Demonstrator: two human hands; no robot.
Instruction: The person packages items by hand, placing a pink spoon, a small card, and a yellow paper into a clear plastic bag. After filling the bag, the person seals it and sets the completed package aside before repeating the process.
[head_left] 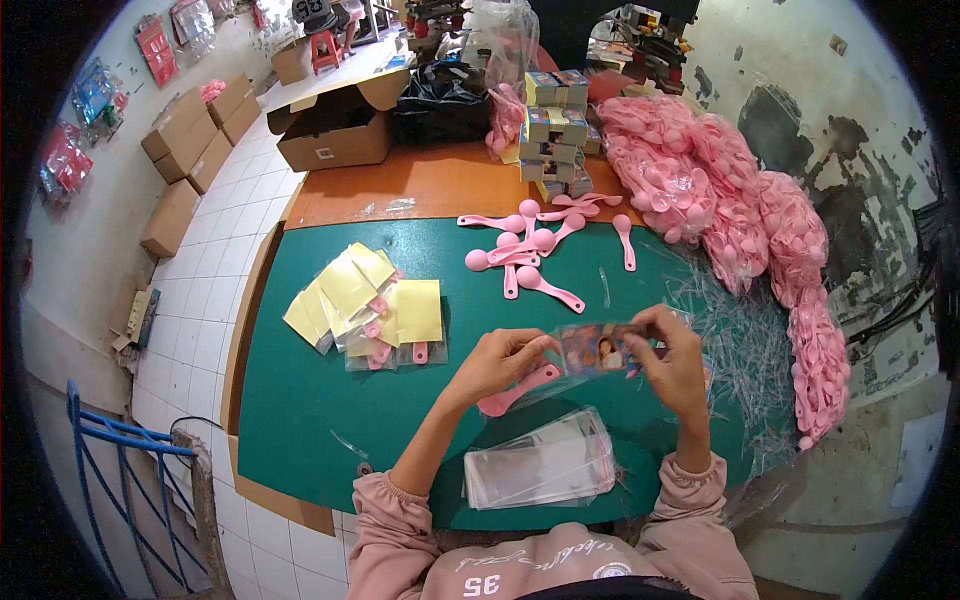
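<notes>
Between my hands is a small clear plastic bag (562, 383) with a colourful printed card (598, 348) at its mouth, slightly blurred. My left hand (505, 362) pinches the bag's left end between thumb and fingers. At the card's right end, my right hand (668, 360) has its fingers closed on it. A pink plastic scoop (520, 391) lies below my left fingers, overlapping the bag in this view. Nearer my body rests a stack of clear plastic bags (540, 462). Several loose pink scoops (515, 245) are spread beyond my hands.
Packed bags with yellow cards (365, 295) are piled on the green table (290, 400) at left. Large bags of pink scoops (690, 180) line the right edge, beside scattered clear plastic strips (735, 340). Bundled card stacks (555, 130) and an open cardboard box (335, 135) stand behind.
</notes>
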